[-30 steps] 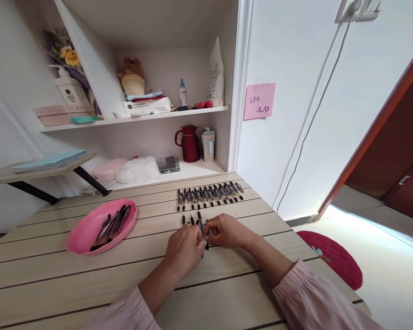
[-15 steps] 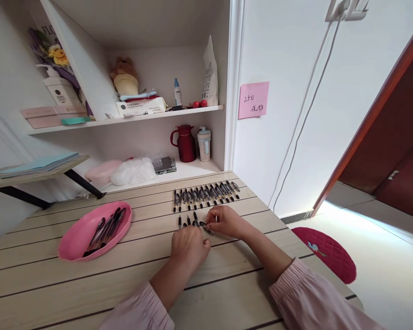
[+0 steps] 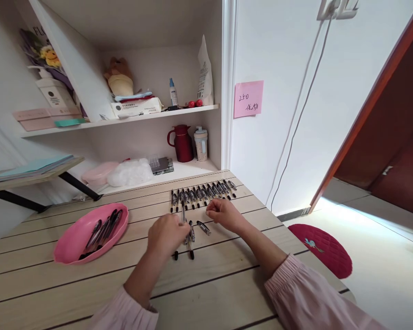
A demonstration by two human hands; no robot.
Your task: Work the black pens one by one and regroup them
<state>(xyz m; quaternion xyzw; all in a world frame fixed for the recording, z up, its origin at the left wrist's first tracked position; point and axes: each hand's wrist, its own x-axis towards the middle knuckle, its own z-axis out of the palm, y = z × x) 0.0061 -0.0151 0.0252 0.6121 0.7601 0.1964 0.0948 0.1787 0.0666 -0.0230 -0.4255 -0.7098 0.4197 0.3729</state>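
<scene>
My left hand (image 3: 168,233) is closed around a pen (image 3: 183,213) whose dark end points up and away from me. Beneath and beside that hand lie a few black-ended pens (image 3: 192,250) and some clear caps, partly covered by the fingers. One pen cap (image 3: 203,228) with a clip rests on the table between my hands. Just beyond it hovers my right hand (image 3: 226,214), its fingers curled together with nothing visible in them. Farther back, a neat row of pens and caps (image 3: 199,195) stretches side by side across the table.
A pink oval dish (image 3: 67,243) holding several pens stands at the left on the slatted wooden table (image 3: 131,284). Behind are shelves with a red jug (image 3: 183,143) and a pale cup (image 3: 201,144). A small raised stand (image 3: 48,170) carries papers. A red seat (image 3: 321,250) is beyond the table's right edge.
My left hand has moved left and lifted a pen, uncovering pens under it. The right hand has let go of the cap and moved slightly away. The view has shifted slightly.
</scene>
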